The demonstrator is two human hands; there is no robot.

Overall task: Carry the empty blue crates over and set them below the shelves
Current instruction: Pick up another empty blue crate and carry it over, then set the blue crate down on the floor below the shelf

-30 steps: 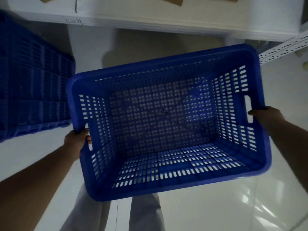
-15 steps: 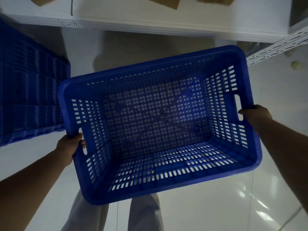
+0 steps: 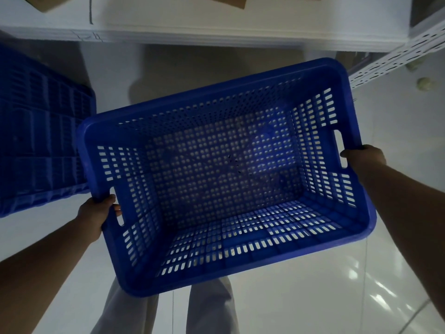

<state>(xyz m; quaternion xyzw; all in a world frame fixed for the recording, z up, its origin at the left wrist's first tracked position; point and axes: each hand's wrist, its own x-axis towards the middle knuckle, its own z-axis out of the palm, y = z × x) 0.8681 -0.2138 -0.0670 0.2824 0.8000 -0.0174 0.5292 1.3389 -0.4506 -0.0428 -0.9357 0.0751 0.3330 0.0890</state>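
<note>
I hold a blue crate (image 3: pixel 224 179) in front of me with both hands, clear of the floor, its open top turned up toward me; it is empty, and the pale floor shows through the slots in its bottom and walls; it is tilted, the right end higher and farther from me, the left end lower and nearer. My left hand (image 3: pixel 97 213) is curled shut on the handle slot in the left end wall, thumb over the rim and fingertips (image 3: pixel 116 208) poking through the slot to the inside; my right hand (image 3: pixel 363 156) is closed over the rim at the handle slot in the right end wall, though how far those fingers wrap underneath I cannot tell, since the back of the hand hides them. Straight ahead and above the crate runs the white shelf (image 3: pixel 216 32), with brown cardboard pieces (image 3: pixel 228 1) lying on its top; the crate's far rim sits below that shelf edge in the view, over a shadowed stretch of floor. To my left, a second blue crate (image 3: pixel 41 131) stands on the white tiled floor (image 3: pixel 301 297) under the shelf; to my right, a perforated white shelf rail (image 3: pixel 395 59) slants away; my light trousers (image 3: pixel 212 307) show beneath the crate's near edge.
</note>
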